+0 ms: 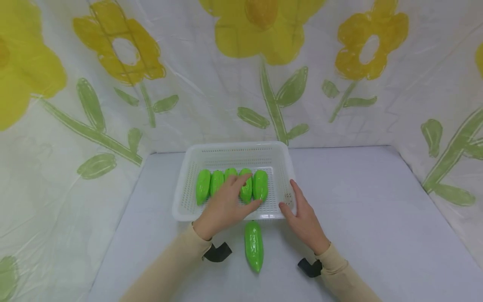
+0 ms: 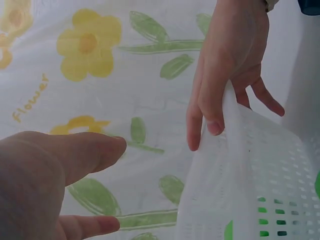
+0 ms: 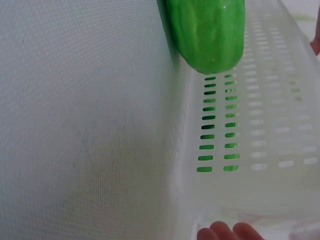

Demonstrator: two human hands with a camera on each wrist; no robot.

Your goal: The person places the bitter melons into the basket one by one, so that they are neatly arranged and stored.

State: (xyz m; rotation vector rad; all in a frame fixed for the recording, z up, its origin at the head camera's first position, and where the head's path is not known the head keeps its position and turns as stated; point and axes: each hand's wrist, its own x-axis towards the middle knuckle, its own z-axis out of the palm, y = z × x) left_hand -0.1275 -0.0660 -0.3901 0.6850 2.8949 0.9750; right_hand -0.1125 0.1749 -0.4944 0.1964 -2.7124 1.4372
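A white perforated plastic basket point(image 1: 235, 147) stands on the table, with several glossy green cucumber-like vegetables point(image 1: 260, 184) lying side by side inside. Over the basket's front part is my left hand point(image 1: 228, 205), thumb and fingers spread apart with nothing held between them. It covers part of the row. My right hand point(image 1: 305, 220) is at the basket's front right corner, thumb and fairly straight fingers to either side of it. The left wrist view shows this right hand point(image 2: 225, 65) straddling the rim. Another green vegetable point(image 1: 254, 246) lies on the table in front of the basket.
A pale cloth covers the table point(image 1: 358, 201). Behind and at the sides hangs a white sheet point(image 1: 211, 88) painted with yellow flowers and green leaves. Black curved pieces point(image 1: 217, 253) sit beneath both wrists.
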